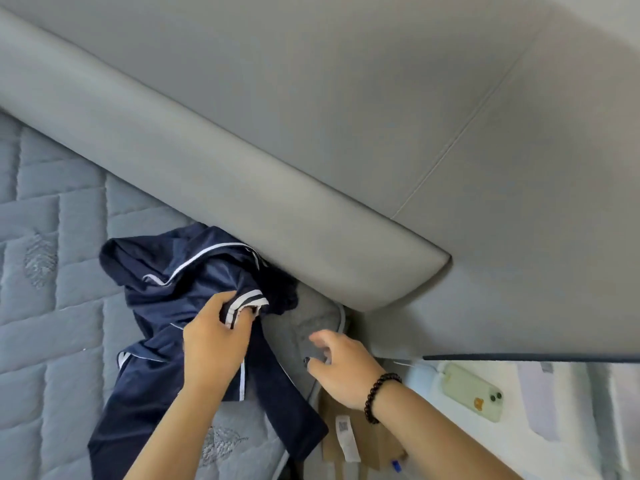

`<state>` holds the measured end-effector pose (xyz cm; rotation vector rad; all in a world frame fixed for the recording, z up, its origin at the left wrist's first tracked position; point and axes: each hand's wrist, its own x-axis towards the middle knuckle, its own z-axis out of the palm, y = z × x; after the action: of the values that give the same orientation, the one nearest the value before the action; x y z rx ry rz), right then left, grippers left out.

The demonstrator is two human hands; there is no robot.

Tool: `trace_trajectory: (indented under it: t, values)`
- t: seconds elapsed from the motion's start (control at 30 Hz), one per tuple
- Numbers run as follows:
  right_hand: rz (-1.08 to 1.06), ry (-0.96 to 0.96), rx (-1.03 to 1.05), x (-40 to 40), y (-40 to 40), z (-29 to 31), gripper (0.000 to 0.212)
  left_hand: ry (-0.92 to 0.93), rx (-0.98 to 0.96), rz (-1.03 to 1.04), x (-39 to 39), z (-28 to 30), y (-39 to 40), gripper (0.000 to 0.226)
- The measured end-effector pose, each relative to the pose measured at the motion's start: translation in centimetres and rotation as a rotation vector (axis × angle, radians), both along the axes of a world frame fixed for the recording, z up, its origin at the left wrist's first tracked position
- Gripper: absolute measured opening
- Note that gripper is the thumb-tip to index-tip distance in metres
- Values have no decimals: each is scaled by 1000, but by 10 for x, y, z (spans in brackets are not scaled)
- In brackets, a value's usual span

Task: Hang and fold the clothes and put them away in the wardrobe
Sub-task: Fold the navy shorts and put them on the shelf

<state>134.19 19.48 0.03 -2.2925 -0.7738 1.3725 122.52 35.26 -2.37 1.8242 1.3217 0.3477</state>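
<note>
A crumpled navy garment (166, 292) with white piping lies on the grey quilted mattress (52, 306), up against the padded headboard. My left hand (214, 337) grips a white-striped cuff or hem of it, fingers curled round the fabric. My right hand (336, 365), with a dark bead bracelet on the wrist, hovers to the right over the mattress corner with fingers loosely spread and nothing in it. Part of the garment trails down towards the bed's near edge.
The grey padded headboard (277, 188) runs diagonally across the view. Right of the bed stands a white bedside surface (561, 431) with a pale green phone (472, 391) on a charging cable. A cardboard box (363, 434) with a label sits between bed and bedside surface.
</note>
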Motion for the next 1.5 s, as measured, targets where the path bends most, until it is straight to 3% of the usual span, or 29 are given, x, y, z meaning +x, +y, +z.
trace_trajectory:
  t: [0.13, 0.27, 0.33, 0.53, 0.8, 0.97, 1.07, 1.13, 1.27, 1.33, 1.5]
  values:
    - [-63, -18, 121, -7, -15, 35, 50, -225, -140, 66, 10, 69, -38, 17]
    - [-139, 70, 303, -30, -42, 84, 31, -351, -220, -19, 11, 131, -83, 10]
    - [-191, 70, 362, -43, -63, 102, 33, -405, -266, -59, 6, 159, -109, 12]
    - [-327, 39, 560, -93, -155, 156, 37, -513, -314, -213, -33, 226, -197, 15]
    - [-487, -72, 669, -185, -297, 203, 42, -587, -398, -346, -96, 280, -322, 16]
    - [-640, -221, 637, -229, -366, 225, 42, -632, -589, -472, -126, 316, -385, 8]
    - [-738, -309, 590, -251, -404, 230, 18, -680, -687, -572, -139, 339, -410, 5]
    - [-807, -394, 532, -265, -430, 229, 25, -703, -727, -639, -143, 350, -423, 5]
    - [-985, -518, 465, -292, -475, 231, 33, -669, -756, -826, -142, 359, -445, 4]
    - [-1069, -587, 432, -309, -495, 238, 28, -618, -752, -930, -138, 358, -457, 7]
    - [-1246, -771, 321, -357, -533, 266, 14, -496, -619, -1104, -135, 346, -489, 33]
